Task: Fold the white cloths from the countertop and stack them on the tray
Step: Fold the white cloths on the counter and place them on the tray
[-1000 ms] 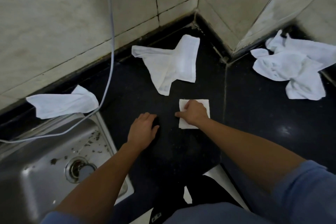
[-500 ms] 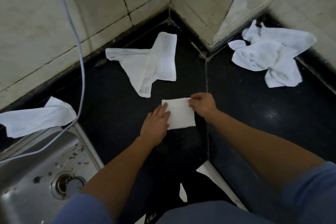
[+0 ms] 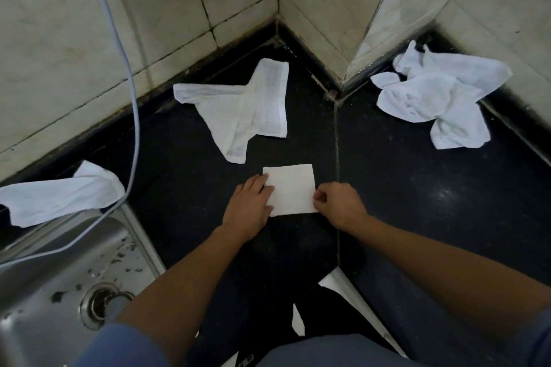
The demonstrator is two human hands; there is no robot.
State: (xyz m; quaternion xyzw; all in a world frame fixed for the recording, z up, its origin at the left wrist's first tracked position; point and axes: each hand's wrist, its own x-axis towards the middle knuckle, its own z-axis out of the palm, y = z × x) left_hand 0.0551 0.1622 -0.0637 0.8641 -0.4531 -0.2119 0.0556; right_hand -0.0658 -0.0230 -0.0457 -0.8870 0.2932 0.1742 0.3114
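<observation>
Both hands have shifted on the folded cloth (image 3: 290, 189) since half a second ago: the right hand (image 3: 338, 205) has slid from the cloth's upper right corner down to its lower right corner, and the left hand (image 3: 249, 205) now lies over the left edge. The left hand is open and flat, fingers resting on the cloth and pressing it to the black tabletop (image 3: 417, 188). The right hand is curled, thumb and fingertips pinching the corner. This small white rectangle sits at the centre of the frame. Above it, near the wall corner, lies a loose cloth (image 3: 244, 107). A crumpled heap (image 3: 441, 98) lies at upper right, well apart. At left, another cloth (image 3: 59, 194) rests at the edge of a steel sink (image 3: 44, 292), with a pale cable (image 3: 135, 104) hanging past it.
</observation>
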